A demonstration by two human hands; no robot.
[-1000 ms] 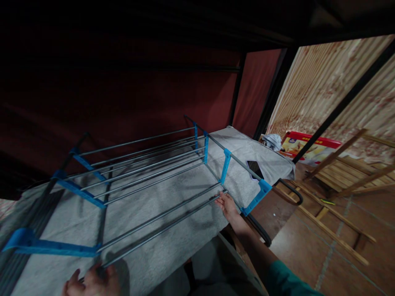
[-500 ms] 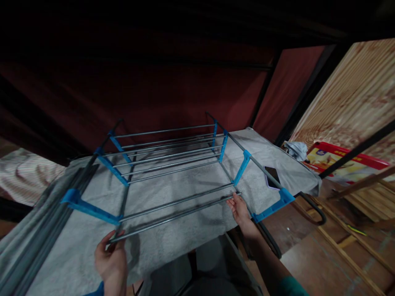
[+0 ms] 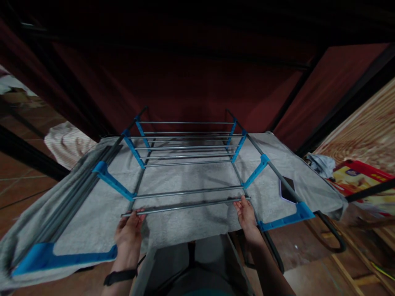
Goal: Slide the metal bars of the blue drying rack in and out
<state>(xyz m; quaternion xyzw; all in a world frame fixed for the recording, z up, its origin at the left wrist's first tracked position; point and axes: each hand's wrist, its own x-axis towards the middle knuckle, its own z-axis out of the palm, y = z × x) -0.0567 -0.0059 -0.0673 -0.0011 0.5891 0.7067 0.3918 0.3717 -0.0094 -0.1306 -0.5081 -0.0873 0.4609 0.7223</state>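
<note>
A metal rack (image 3: 188,156) of grey rods and blue plastic connectors lies on a grey cloth (image 3: 182,222) spread over a low surface. The nearest loose grey rod (image 3: 185,206) runs across in front of me. My left hand (image 3: 129,232) grips its left end, fingers curled around it. My right hand (image 3: 246,213) holds its right end, close to a blue connector (image 3: 254,174). A black band is on my left wrist.
A dark phone (image 3: 287,189) lies on the cloth at the right, beside a long blue bracket (image 3: 285,218). A bundle of grey rods (image 3: 61,218) lies at the left. A red box (image 3: 361,181) and wooden slats sit on the floor, right. Dark red fabric hangs behind.
The view has swung left and centred on the rack. My left hand moved up and right along the rod into fuller view. My right hand stays at the rod's right end.
</note>
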